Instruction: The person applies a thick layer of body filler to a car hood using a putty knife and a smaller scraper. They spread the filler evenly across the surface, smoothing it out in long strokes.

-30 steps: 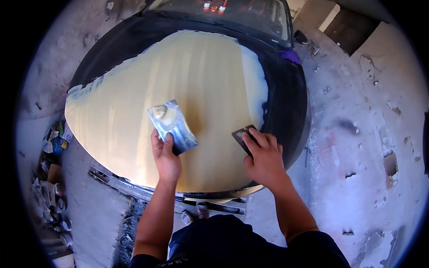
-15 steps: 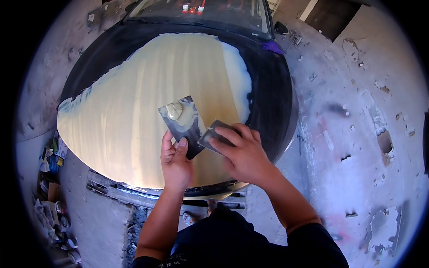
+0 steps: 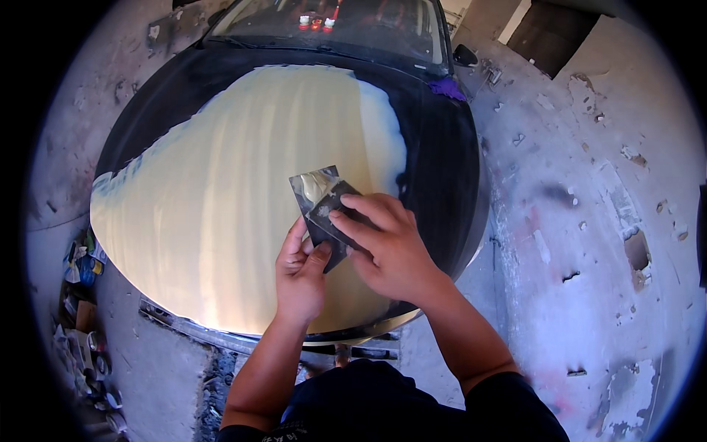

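Note:
My left hand (image 3: 300, 280) grips a flat metal putty board (image 3: 300, 190) carrying a blob of pale filler (image 3: 315, 184) near its top. My right hand (image 3: 390, 254) holds a dark, flat spreader (image 3: 330, 215) laid across the board and filler, partly hiding both. Both hands are over a dark car hood (image 3: 442, 169), much of it coated in a cream, streaky layer (image 3: 191, 228) with an uneven, bluish-white edge.
The windshield (image 3: 331, 29) and a side mirror (image 3: 464, 54) are beyond the hood, with a purple cloth or film (image 3: 446, 88) at the hood's right corner. Cans and clutter (image 3: 85, 324) line the floor at left. The concrete floor (image 3: 560, 309) is pitted and stained.
My right hand has moved left from the hood's right part onto the board, bringing the spreader over the filler. My left hand and board have shifted rightward.

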Motion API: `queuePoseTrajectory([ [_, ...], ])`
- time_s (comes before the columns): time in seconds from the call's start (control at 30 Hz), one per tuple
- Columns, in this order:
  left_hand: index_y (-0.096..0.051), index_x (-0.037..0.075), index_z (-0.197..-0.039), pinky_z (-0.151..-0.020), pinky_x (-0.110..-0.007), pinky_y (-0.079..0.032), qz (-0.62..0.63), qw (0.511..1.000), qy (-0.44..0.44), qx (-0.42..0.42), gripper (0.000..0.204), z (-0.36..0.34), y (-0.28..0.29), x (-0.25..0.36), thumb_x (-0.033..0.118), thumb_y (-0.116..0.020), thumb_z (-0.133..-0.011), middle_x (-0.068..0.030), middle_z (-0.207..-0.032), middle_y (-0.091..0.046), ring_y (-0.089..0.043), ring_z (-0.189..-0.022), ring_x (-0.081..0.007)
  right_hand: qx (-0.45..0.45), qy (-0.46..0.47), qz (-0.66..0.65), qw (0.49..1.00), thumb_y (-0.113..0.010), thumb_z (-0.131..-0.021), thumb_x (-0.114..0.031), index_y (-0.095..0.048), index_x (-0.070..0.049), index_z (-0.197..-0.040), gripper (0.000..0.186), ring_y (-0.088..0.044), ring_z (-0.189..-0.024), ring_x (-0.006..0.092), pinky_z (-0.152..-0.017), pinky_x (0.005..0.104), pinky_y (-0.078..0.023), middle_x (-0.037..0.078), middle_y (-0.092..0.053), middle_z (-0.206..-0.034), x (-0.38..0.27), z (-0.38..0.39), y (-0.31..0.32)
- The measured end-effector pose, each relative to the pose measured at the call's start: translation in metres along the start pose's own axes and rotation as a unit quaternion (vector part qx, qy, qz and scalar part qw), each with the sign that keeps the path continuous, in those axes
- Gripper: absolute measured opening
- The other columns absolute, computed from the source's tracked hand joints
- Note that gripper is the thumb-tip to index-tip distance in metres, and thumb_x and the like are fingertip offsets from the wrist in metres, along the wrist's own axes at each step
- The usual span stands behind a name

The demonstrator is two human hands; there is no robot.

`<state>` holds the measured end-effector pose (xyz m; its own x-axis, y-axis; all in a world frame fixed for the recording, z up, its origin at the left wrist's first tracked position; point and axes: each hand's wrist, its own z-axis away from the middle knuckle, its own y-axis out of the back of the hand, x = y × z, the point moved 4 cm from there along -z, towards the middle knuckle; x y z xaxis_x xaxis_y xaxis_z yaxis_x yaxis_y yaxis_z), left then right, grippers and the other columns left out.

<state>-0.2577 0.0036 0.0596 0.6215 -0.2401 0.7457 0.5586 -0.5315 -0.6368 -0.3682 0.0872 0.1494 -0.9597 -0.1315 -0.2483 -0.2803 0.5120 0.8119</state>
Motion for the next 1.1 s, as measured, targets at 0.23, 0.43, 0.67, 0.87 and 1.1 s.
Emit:
queuePoseTrajectory([
  [0.23,-0.035,0.0,-0.14,-0.095,-0.033,-0.046,-0.244,0.951,-0.177,0.074,0.045,-0.022,0.036,-0.004,-0.001,-0.044,-0.096,-0.0118,-0.119,-0.06,-0.057,-0.108,-0.0172,-0.028,-0.091,-0.084,0.992,-0.06,-0.076,-0.009,-0.059,-0.015,-0.126,0.051,-0.046,-0.121,0.0345,-0.1,0.0436,-0.037,0.012,-0.051,-0.135,0.102,-0.014,0.018],
  [0.43,-0.034,0.001,-0.139,-0.099,-0.036,-0.042,-0.09,0.965,-0.142,0.199,0.047,-0.029,0.094,-0.019,0.005,-0.047,-0.095,-0.012,-0.125,-0.054,-0.054,-0.113,-0.0202,-0.113,-0.211,-0.036,0.97,-0.058,-0.077,-0.017,-0.056,-0.008,-0.128,0.052,-0.049,-0.123,0.036,-0.105,0.0369,-0.037,0.018,-0.051,-0.134,0.257,-0.087,0.027],
  [0.67,-0.035,-0.001,-0.137,-0.105,-0.037,-0.034,-0.088,0.947,-0.191,0.244,0.046,-0.018,0.112,-0.029,0.007,-0.048,-0.094,-0.0133,-0.131,-0.048,-0.047,-0.119,-0.0224,-0.315,-0.369,0.038,0.874,-0.061,-0.076,-0.03,-0.047,-0.023,-0.14,0.065,-0.049,-0.118,0.0267,-0.089,0.0408,-0.043,0.008,-0.049,-0.138,0.367,-0.215,-0.008],
  [0.87,-0.033,0.0,-0.139,-0.106,-0.041,-0.032,-0.139,0.929,-0.205,0.275,0.05,-0.012,0.117,-0.028,0.012,-0.048,-0.093,-0.0148,-0.134,-0.044,-0.043,-0.123,-0.0267,-0.339,-0.389,0.101,0.85,-0.062,-0.077,-0.034,-0.05,-0.02,-0.135,0.061,-0.049,-0.109,0.0258,-0.077,0.0426,-0.045,0.009,-0.048,-0.133,0.407,-0.314,-0.07],
  [1.1,-0.033,0.001,-0.139,-0.106,-0.043,-0.032,-0.156,0.92,-0.205,0.294,0.051,-0.011,0.111,-0.03,0.012,-0.05,-0.092,-0.0164,-0.135,-0.044,-0.043,-0.123,-0.0276,-0.317,-0.385,0.115,0.86,-0.063,-0.075,-0.033,-0.053,-0.013,-0.126,0.055,-0.047,-0.086,0.0208,-0.066,0.0399,-0.042,0.009,-0.051,-0.118,0.432,-0.368,-0.122],
])
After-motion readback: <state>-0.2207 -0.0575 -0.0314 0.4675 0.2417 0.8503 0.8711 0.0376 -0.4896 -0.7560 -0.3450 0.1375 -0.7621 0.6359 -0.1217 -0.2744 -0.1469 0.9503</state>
